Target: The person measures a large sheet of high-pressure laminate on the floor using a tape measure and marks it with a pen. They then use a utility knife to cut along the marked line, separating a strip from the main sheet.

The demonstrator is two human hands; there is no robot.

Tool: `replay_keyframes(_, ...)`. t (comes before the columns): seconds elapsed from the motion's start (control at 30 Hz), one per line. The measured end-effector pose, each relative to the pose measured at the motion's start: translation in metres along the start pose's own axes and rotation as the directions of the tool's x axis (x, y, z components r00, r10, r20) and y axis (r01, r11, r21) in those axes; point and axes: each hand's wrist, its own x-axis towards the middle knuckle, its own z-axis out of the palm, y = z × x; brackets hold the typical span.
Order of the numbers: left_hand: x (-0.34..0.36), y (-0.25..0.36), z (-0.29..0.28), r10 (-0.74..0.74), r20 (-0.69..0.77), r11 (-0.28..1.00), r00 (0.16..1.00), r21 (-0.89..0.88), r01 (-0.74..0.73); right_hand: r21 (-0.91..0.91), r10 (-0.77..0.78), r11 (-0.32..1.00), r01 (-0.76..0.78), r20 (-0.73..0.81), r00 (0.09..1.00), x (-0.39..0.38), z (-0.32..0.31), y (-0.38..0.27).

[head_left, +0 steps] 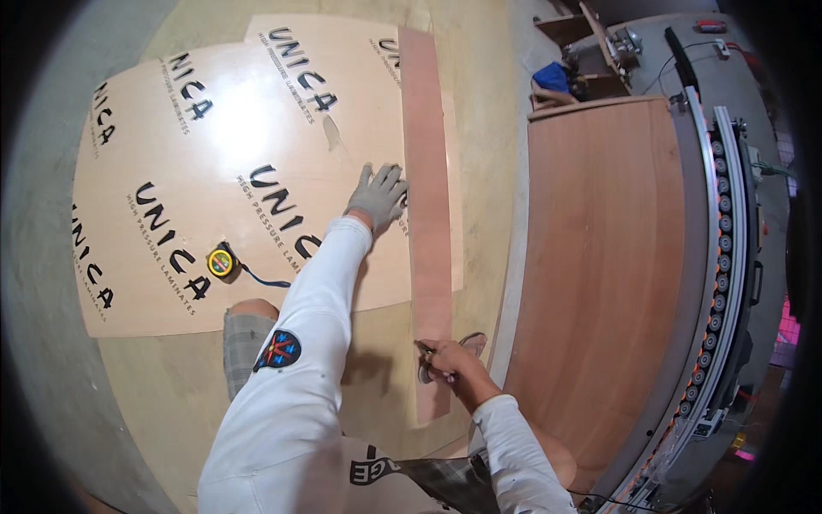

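A long reddish-brown wooden strip point(425, 171) lies lengthwise over a pale laminate sheet point(342, 248) with dark printing. My left hand point(378, 195), in a grey glove, is pressed flat on the sheet with its fingers a little apart, the fingertips at the strip's left edge. At the near end of the strip, my bare right hand point(447, 360) is closed over it. A small dark metallic piece shows at its fingers, too hidden to name. A yellow and black tape measure point(223, 262) with a blue strap rests on the sheet, left of my left forearm.
On the right stands a reddish-brown wooden panel point(599, 240), with a metal rail lined with rollers point(724, 244) beyond it. Wooden pieces and a blue object point(550, 78) are at the far right. My knee in plaid shorts point(247, 343) is at the sheet's near edge.
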Motion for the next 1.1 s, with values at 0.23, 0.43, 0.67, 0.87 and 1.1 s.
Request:
replay_keyframes(0.23, -0.147, -0.001, 0.011, -0.186, 0.122, 0.982, 0.975, 0.000, 0.187, -0.501, -0.271, 0.865, 0.010, -0.451, 0.850, -0.115, -0.066, 0.024)
replay_keyframes(0.43, -0.219, 0.009, 0.015, -0.299, 0.278, 0.954, 0.913, 0.069, 0.291, -0.135, -0.142, 0.989, 0.065, -0.700, 0.700, -0.218, -0.090, 0.084)
replay_keyframes(0.67, -0.241, 0.015, 0.022, -0.388, 0.410, 0.915, 0.826, 0.277, 0.292, 0.095, 0.079, 0.995, 0.011, -0.877, 0.475, -0.241, -0.004, 0.132)
replay_keyframes(0.87, -0.254, 0.013, -0.003, -0.325, 0.392, 0.944, 0.861, 0.084, 0.318, 0.148, -0.035, 0.928, 0.342, -0.879, 0.476, -0.182, 0.064, 0.055)
replay_keyframes(1.1, -0.248, 0.026, -0.009, -0.360, 0.393, 0.932, 0.846, 0.197, 0.305, 0.098, -0.218, 0.843, 0.528, -0.836, 0.504, -0.085, 0.138, 0.042)
